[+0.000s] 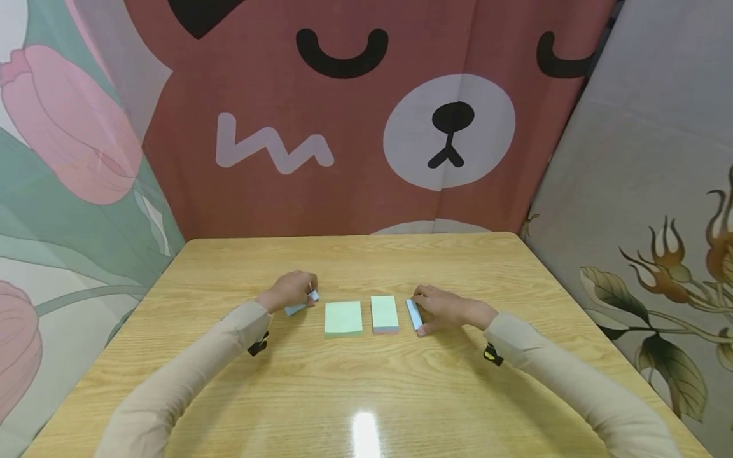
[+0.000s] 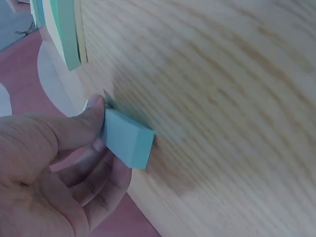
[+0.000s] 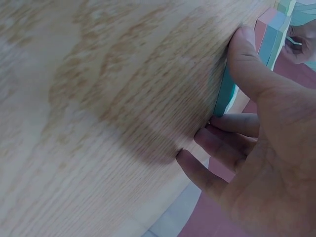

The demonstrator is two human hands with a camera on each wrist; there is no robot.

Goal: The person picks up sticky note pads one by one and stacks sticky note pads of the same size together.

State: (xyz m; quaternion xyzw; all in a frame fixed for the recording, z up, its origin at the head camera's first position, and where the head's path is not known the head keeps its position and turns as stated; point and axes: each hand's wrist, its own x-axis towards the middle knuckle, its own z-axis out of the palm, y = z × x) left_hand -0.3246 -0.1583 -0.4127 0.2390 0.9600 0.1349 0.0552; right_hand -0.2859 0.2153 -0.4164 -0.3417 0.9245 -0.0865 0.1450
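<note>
My left hand (image 1: 289, 289) pinches a small light-blue sticky note pad (image 2: 127, 136) between thumb and fingers, at the left of the row on the table. One end of that pad sticks out past the fingertips, close over the wood. On the right side, my right hand (image 1: 445, 308) holds a narrow blue sticky note pad (image 1: 413, 315) by its ends, thumb at the near end and index finger at the far end. Between the hands lie a square pale-green sticky note pad (image 1: 343, 319) and a smaller rectangular stack of sticky notes (image 1: 383, 313) with green, blue and pink layers.
The wooden table (image 1: 366, 375) carries the row of pads near its middle. Behind it hangs a curtain (image 1: 343, 203) with a bear's face. Patterned cloths hang at both sides. A bright light reflection shows near the front.
</note>
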